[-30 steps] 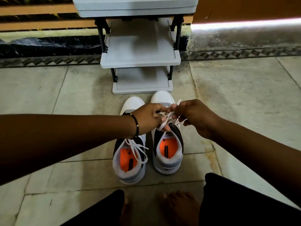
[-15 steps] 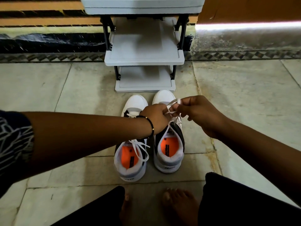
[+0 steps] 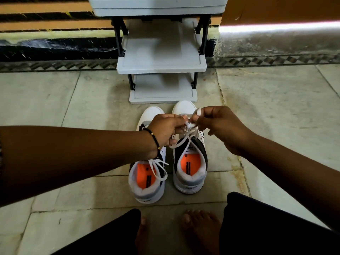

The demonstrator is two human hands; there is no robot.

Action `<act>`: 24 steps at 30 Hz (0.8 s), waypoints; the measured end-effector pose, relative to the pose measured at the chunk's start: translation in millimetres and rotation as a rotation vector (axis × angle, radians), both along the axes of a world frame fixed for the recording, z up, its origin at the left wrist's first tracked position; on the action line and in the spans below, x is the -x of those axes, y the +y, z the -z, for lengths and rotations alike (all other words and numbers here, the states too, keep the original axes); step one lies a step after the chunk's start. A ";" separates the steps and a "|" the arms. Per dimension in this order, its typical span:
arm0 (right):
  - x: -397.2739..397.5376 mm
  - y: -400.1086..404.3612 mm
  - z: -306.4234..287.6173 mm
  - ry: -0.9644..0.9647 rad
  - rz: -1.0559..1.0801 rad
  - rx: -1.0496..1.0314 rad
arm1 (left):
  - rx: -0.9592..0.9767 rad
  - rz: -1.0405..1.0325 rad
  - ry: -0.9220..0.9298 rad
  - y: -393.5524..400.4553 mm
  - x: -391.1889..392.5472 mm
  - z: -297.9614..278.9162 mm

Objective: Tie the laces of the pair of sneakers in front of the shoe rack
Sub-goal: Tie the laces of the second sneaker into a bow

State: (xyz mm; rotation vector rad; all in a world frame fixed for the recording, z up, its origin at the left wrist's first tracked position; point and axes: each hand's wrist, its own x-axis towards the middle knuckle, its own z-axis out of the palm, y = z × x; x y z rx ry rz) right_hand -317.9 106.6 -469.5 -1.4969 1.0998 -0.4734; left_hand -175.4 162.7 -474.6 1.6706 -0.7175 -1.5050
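Note:
Two white sneakers with orange insoles stand side by side on the floor, toes toward the shoe rack (image 3: 161, 65). The left sneaker (image 3: 147, 183) has a finished bow whose loops hang over its opening. Above the right sneaker (image 3: 189, 170), my left hand (image 3: 165, 128) and my right hand (image 3: 219, 126) each pinch a part of its white lace (image 3: 189, 131). The two hands almost touch over the tongue. A lace end sticks up from my right fingers, and two strands run down to the eyelets. My left forearm hides the middle of the left sneaker.
The grey plastic shoe rack with black posts stands against the wall just beyond the toes. My bare feet (image 3: 200, 230) and dark-clothed knees are close behind the heels. Stone floor tiles (image 3: 276, 111) spread out on both sides.
Both hands have stayed together over the right sneaker, working the lace. My right hand has lifted slightly and a lace end now pokes up from it. The view has shifted a little.

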 end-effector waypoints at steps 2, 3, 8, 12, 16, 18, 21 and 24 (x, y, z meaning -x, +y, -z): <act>-0.4 1.2 -1.5 -0.001 0.008 0.003 | -0.001 -0.004 0.000 -3.6 -3.9 -0.6; -0.4 1.8 -2.7 -0.012 0.018 0.004 | -0.015 -0.013 0.018 -5.4 -5.7 -0.3; 2.8 -0.9 -3.7 -0.104 0.126 -0.125 | -0.074 -0.084 -0.026 -7.6 -15.4 -1.0; 3.1 -2.6 0.1 -0.023 0.174 -0.200 | -0.011 -0.215 -0.185 -8.2 -20.8 4.5; 9.4 -4.1 2.4 0.058 0.272 -0.228 | 0.054 -0.336 -0.215 -10.3 -23.1 10.0; 14.4 -5.2 5.2 0.062 0.326 -0.266 | 0.051 -0.369 -0.236 -11.2 -24.4 12.5; 25.6 -9.9 8.0 0.069 0.415 -0.346 | -0.005 -0.483 -0.132 -14.6 -38.0 16.3; 40.7 -17.1 11.2 0.137 0.419 -0.422 | -0.086 -0.410 -0.115 -16.0 -62.0 24.4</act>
